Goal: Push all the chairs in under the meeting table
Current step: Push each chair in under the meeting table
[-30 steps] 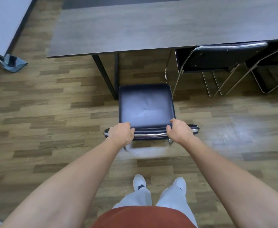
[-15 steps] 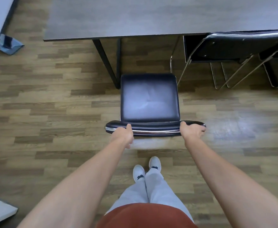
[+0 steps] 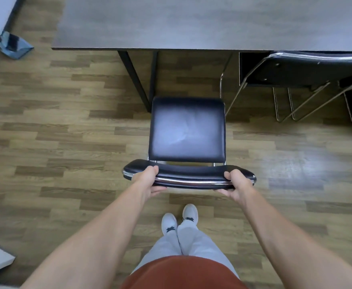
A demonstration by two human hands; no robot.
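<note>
Plainly, both hands — left hand (image 3: pixel 148 180), right hand (image 3: pixel 236 185) — grip chair (image 3: pixel 187 130).

Chair (image 3: pixel 187 130): standing directly before me, seat just short of the meeting table (image 3: pixel 191 24) edge. My left hand (image 3: pixel 148 180) and right hand (image 3: pixel 236 184) gripping its backrest ends. Second chair (image 3: pixel 308 69): sitting rightward, tucked under.
</note>
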